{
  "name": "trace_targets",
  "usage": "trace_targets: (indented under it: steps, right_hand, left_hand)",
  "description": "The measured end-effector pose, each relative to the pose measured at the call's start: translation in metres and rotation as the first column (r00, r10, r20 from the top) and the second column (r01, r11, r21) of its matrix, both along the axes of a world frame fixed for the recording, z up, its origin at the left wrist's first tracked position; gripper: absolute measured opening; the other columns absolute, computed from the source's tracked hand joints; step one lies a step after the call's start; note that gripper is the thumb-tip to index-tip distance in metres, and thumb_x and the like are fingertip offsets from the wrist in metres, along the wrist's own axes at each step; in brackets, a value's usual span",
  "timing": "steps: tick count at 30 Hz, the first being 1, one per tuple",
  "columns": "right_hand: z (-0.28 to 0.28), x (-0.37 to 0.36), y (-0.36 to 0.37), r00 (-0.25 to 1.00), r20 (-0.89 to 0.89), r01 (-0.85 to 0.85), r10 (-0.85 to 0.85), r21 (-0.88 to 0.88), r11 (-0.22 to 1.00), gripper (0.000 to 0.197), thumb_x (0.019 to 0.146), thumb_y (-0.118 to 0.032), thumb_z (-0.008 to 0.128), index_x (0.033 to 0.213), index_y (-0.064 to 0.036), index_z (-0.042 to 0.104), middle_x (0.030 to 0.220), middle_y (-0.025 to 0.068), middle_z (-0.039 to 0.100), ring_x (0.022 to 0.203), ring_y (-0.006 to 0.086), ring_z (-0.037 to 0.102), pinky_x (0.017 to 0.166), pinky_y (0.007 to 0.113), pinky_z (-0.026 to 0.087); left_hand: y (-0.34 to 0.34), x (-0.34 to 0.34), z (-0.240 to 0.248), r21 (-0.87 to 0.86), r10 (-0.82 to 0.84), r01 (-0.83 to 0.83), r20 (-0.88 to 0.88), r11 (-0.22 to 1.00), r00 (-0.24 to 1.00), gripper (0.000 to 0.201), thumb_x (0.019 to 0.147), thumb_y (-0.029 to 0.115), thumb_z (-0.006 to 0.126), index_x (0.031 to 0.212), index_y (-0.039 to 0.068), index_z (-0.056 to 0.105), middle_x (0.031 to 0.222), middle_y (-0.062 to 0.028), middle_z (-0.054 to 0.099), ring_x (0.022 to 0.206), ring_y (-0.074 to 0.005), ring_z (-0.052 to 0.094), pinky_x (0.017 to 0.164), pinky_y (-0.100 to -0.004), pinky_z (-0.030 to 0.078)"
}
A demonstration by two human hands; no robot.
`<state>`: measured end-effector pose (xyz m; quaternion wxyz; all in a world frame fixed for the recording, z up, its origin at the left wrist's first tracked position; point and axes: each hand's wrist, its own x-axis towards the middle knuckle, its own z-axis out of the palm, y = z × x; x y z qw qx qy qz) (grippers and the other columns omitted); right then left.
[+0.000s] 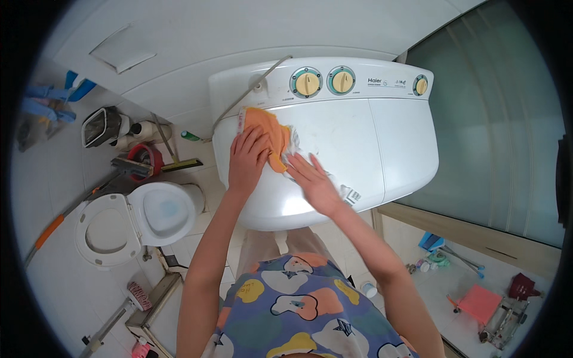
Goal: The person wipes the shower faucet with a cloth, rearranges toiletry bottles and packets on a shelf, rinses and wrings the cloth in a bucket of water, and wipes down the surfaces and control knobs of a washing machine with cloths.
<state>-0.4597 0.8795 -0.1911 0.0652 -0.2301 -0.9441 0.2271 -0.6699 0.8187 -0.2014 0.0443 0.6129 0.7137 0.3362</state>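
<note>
My left hand lies over the orange cloth, fingers together and a little bent; I cannot tell whether they pinch the fabric or only press on it. The cloth is rumpled on the left part of the white washing machine's lid, its upper end near the control panel. My right hand is flat, fingers extended, over a crinkled, whitish printed wrapper (it looks like thin plastic, though my hand hides much of it), with the fingertips just beside the cloth's lower edge. Behind the cloth, a grey cord runs across the machine's left end, left of the cream dials. On the floor to my left are a toilet and a red bucket.
</note>
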Motion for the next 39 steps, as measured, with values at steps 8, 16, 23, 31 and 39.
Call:
trace_targets:
  steps: [8,16,23,31,39]
  right_hand:
    - [-0.016,0.056,0.109,0.785,-0.264,0.615,-0.561,0.216,0.759,0.057,0.078,0.010,0.041,0.134,-0.0024,0.046,0.140,0.0163,0.045,0.132,0.0318,0.040,0.111,0.049,0.024]
    - [-0.008,0.058,0.087,0.999,0.043,0.016,-0.022,0.134,0.991,0.062,0.078,0.011,0.041,0.135,-0.0123,0.047,0.146,0.0050,0.040,0.137,0.0206,0.034,0.114,0.054,0.014]
    - [-0.027,0.021,0.133,0.774,-0.367,0.609,-0.516,0.211,0.764,0.047,0.086,0.003,0.042,0.132,-0.0049,0.048,0.139,0.0161,0.045,0.132,0.0321,0.039,0.110,0.048,0.026]
    - [-0.002,-0.023,0.113,0.943,-0.330,0.075,-0.051,0.061,0.995,0.053,0.066,0.013,0.056,0.112,-0.0117,0.066,0.119,0.0126,0.055,0.108,0.0283,0.054,0.088,0.036,0.048]
    - [0.042,-0.120,0.167,0.842,-0.534,0.166,0.080,0.397,0.902,0.029,0.067,0.000,0.064,0.093,-0.0118,0.068,0.081,0.0033,0.057,0.082,0.0243,0.054,0.068,0.036,0.045]
  left_hand:
    - [0.013,0.008,0.009,0.007,0.007,-0.008,0.011,1.000,1.000,0.031,0.084,0.012,0.064,0.115,0.010,0.062,0.129,-0.0053,0.055,0.124,-0.0237,0.047,0.105,-0.0421,0.033]
    - [0.002,0.007,0.009,-0.031,0.063,-0.064,-0.040,0.997,0.997,0.033,0.086,0.011,0.061,0.119,0.010,0.061,0.131,-0.0054,0.054,0.126,-0.0237,0.045,0.106,-0.0420,0.031]
    - [0.008,0.009,0.017,-0.067,0.063,-0.065,-0.031,0.996,0.998,0.032,0.086,0.011,0.061,0.118,0.010,0.060,0.131,-0.0059,0.053,0.127,-0.0240,0.044,0.106,-0.0422,0.031]
    - [0.004,0.011,0.015,-0.049,0.097,-0.098,-0.015,0.994,0.995,0.032,0.084,0.012,0.063,0.116,0.010,0.060,0.129,-0.0058,0.054,0.126,-0.0237,0.045,0.105,-0.0421,0.032]
    - [0.005,0.010,0.011,-0.011,0.090,-0.090,-0.021,0.996,0.996,0.030,0.084,0.014,0.063,0.113,0.009,0.060,0.128,-0.0057,0.055,0.125,-0.0231,0.045,0.104,-0.0411,0.033]
